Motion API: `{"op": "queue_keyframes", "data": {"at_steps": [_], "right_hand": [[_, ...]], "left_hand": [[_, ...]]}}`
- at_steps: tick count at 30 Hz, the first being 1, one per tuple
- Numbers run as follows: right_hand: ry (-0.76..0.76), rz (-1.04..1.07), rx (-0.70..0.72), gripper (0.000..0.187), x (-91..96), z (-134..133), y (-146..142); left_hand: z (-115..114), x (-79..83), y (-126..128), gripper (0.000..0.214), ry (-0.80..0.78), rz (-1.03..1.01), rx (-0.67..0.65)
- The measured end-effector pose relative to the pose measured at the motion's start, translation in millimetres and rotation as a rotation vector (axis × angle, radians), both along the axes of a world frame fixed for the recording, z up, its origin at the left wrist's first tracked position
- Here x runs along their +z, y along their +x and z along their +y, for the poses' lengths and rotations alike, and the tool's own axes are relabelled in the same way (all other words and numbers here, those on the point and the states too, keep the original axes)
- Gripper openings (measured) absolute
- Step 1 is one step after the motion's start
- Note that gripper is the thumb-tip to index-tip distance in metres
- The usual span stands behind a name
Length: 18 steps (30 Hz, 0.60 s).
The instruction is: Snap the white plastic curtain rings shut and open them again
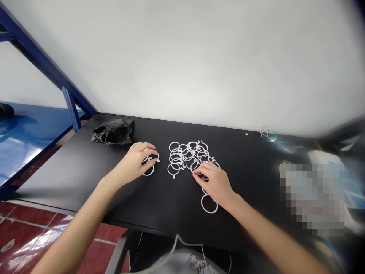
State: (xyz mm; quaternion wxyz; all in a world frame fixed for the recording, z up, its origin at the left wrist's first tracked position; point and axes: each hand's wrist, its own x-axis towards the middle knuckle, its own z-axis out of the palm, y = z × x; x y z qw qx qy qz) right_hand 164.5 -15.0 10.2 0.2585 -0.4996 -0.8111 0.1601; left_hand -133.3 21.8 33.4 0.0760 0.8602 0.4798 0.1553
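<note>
A heap of several white plastic rings lies in the middle of a black table. My left hand rests left of the heap, fingers curled over a few white rings beneath it. My right hand sits at the heap's lower right edge, fingertips pinched on a ring there. One separate white ring lies just under my right wrist, nearer the front edge.
A crumpled black plastic bag lies at the table's back left. A clear ring-like item sits at the back right. A blue metal frame and blue surface stand to the left. The white wall runs behind. Red floor shows below left.
</note>
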Motion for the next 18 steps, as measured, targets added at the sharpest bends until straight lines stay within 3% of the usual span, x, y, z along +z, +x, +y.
{"op": "queue_keyframes", "data": {"at_steps": [4, 8, 10, 13, 18], "right_hand": [[0.045, 0.047, 0.008, 0.016, 2.1, -1.6, -0.4], [0.123, 0.237, 0.01, 0.013, 2.2, -3.3, -0.3], [0.195, 0.349, 0.022, 0.012, 1.8, -4.3, -0.1], [0.306, 0.434, 0.021, 0.014, 2.2, -5.7, 0.6], [0.428, 0.438, 0.022, 0.019, 5.7, -7.1, 2.1]], "left_hand": [[-8.0, -14.0, -17.6, 0.024, -0.009, 0.014, 0.013], [-5.7, 2.7, -7.9, 0.025, 0.029, -0.078, 0.08], [-4.5, 17.7, 12.9, 0.025, 0.022, -0.21, 0.061], [-7.6, 33.6, 58.9, 0.028, -0.164, -0.424, -0.051], [-17.8, 28.8, 120.2, 0.035, -0.44, -0.578, -0.254]]}}
